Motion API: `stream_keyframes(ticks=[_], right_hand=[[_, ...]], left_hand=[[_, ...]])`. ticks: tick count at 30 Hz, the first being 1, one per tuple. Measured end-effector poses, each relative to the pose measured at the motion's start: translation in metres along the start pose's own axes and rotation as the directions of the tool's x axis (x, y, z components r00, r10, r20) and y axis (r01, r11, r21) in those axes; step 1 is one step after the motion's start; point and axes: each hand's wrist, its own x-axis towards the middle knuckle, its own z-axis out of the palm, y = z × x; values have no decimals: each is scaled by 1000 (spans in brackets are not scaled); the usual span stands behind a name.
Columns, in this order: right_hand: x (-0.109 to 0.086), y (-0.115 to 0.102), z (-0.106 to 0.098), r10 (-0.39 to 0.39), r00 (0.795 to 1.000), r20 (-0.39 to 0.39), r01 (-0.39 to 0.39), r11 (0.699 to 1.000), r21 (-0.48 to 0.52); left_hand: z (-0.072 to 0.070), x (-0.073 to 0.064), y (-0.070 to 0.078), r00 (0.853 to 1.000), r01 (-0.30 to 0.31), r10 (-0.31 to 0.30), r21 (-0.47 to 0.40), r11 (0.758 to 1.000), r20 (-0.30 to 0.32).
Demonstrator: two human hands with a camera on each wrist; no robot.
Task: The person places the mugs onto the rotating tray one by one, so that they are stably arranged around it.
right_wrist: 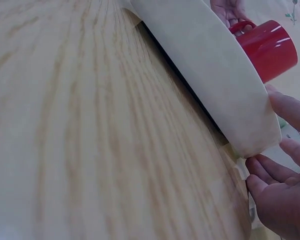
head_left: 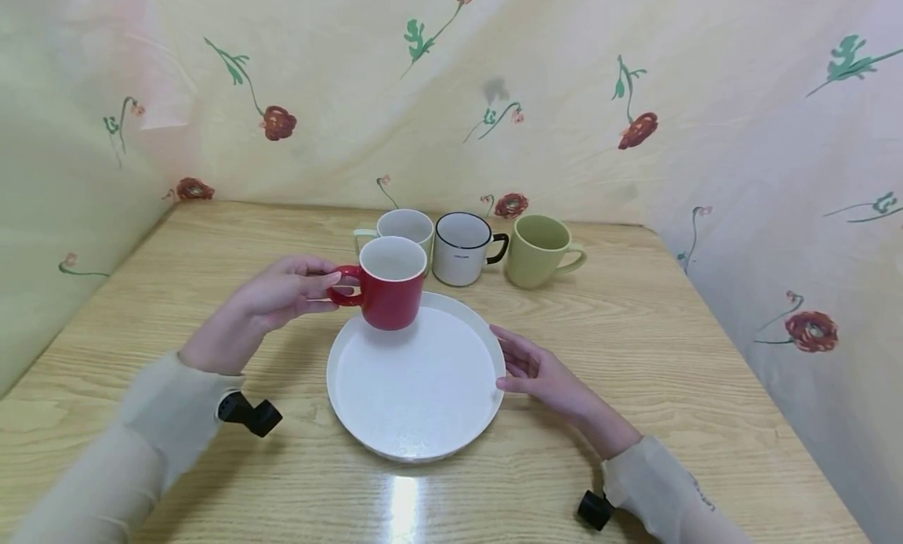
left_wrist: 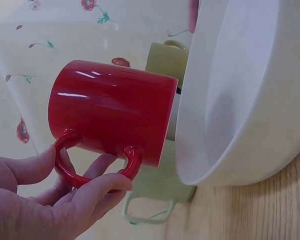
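Note:
My left hand [head_left: 285, 293] grips the handle of a red mug [head_left: 393, 297] with a white inside. The mug is upright, held above the far-left part of a round white tray [head_left: 416, 387] with a raised rim. In the left wrist view, thumb and fingers curl about the handle of the red mug [left_wrist: 110, 107], and the mug's bottom is apart from the tray [left_wrist: 270, 125]. On the tray's right side, my right hand [head_left: 539, 375] rests thumb and fingertips against the rim. The right wrist view has its loosely bent fingers [right_wrist: 285, 195] beside the tray wall [right_wrist: 210, 70].
Behind the tray stand a pale green mug [head_left: 405, 224], partly hidden by the red one, a white mug with black rim and handle [head_left: 458, 258], and an olive-green mug [head_left: 534, 254]. The wooden table [head_left: 670, 332] meets a flower-patterned cloth [head_left: 564, 136] at the back and sides.

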Motion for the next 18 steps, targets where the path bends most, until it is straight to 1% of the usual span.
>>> stream_keyframes(ticks=[4, 10, 18], right_hand=[[0, 0, 0, -4, 1000, -1, 4, 1000, -5], [0, 1, 0, -9, 1000, -5, 9, 1000, 4], [0, 0, 1, -13, 1000, -8, 13, 1000, 11]], left_hand=[[5, 4, -1, 1000, 1, -1, 11, 1000, 1], [15, 13, -4, 1000, 18, -18, 16, 1000, -8], [28, 22, -10, 999, 40, -40, -39, 998, -7]])
